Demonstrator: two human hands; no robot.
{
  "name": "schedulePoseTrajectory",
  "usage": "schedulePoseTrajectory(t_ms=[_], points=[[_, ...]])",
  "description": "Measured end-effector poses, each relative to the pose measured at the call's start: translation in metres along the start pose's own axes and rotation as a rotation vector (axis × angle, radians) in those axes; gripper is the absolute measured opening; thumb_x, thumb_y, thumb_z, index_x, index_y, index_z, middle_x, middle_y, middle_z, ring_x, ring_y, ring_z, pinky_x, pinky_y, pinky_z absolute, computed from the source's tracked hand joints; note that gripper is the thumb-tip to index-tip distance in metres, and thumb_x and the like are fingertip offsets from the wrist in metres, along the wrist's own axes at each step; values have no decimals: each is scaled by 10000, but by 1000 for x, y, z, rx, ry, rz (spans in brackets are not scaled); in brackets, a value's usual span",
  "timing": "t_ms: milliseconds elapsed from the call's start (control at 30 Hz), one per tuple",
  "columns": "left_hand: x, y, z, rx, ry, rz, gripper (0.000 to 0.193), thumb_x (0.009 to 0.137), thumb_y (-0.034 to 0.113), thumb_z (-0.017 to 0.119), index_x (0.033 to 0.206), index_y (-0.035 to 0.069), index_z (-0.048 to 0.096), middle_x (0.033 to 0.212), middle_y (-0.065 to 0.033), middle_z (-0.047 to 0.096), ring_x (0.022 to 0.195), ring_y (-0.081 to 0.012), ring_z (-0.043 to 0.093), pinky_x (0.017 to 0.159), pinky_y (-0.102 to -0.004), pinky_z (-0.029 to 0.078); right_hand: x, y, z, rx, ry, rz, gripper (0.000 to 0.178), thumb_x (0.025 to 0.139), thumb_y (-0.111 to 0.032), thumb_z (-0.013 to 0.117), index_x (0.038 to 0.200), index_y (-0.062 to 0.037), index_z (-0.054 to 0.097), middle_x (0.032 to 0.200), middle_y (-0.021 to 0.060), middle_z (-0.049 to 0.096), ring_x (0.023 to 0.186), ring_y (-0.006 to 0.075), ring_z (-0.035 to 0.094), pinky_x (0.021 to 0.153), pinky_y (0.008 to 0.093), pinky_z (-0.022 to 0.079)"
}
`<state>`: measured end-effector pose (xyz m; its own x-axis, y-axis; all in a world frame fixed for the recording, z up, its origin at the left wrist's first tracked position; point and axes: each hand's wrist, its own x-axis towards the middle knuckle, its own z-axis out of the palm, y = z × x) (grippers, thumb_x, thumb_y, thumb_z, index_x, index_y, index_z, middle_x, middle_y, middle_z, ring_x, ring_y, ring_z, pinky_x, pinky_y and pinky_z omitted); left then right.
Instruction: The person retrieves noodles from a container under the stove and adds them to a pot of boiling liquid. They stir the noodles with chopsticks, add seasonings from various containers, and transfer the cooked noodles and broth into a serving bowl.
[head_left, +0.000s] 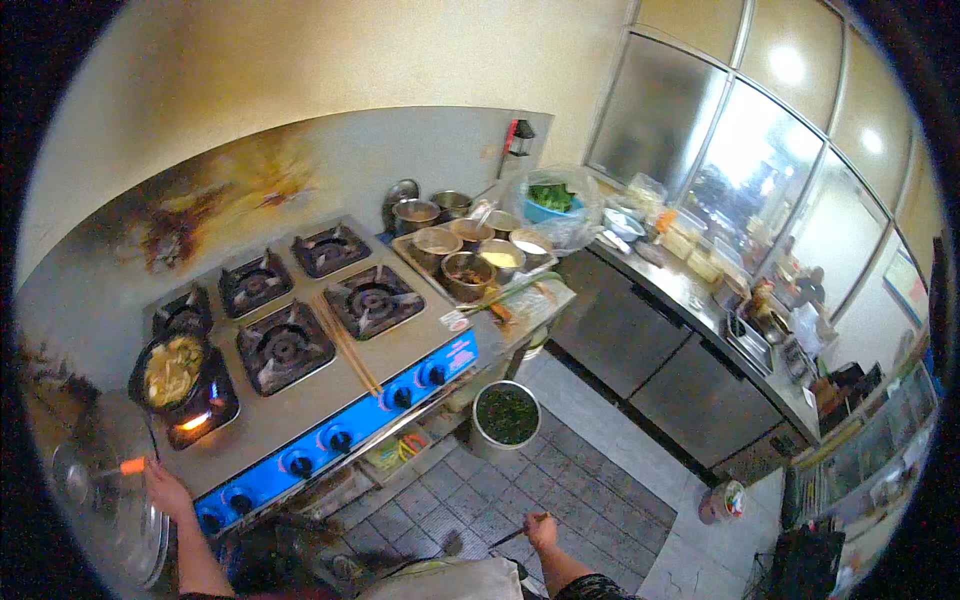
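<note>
My left hand (170, 490) is at the stove's front left corner, its fingers closed at a short orange handle (132, 466). What the handle belongs to is unclear. Just beyond, a black frying pan (150, 393) holds pale yellowish food (175, 370) over a lit burner with an orange flame (198, 422). The pan's thin handle runs down toward this hand. My right hand (541, 530) hangs low in front of me, closed round a thin dark handle (508, 538). The far end of that tool is hard to make out.
The steel stove (290, 410) has several more burners and blue-backed knobs. Long chopsticks (345, 345) lie across it. Metal containers of ingredients (468, 275) stand to its right. A pot of dark greens (505, 415) sits low on the tiled floor. A steel counter (665, 290) lines the right.
</note>
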<state>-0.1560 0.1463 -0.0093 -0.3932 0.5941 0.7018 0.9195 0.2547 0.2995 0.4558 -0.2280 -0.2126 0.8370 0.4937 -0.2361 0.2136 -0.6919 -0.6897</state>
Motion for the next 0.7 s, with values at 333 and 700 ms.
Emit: schedulePoseTrajectory(t_ms=[333,700], points=[[1,32,-38,74,-229,-166,345,882,301,350,1162,133,461,1037,-159,543,877,-332,540,728,-389,425,-10,-8,-10,-107,42,74,231,741,-223,541,801,-10,609,686,102,608,620,223,586,577,325,457],[-5,20,-18,-62,-91,10,365,885,306,340,1164,99,453,1060,-164,529,905,-333,531,742,-393,417,-22,-51,-33,135,13,165,313,748,-318,500,783,-32,622,660,121,604,647,269,591,604,354,452]])
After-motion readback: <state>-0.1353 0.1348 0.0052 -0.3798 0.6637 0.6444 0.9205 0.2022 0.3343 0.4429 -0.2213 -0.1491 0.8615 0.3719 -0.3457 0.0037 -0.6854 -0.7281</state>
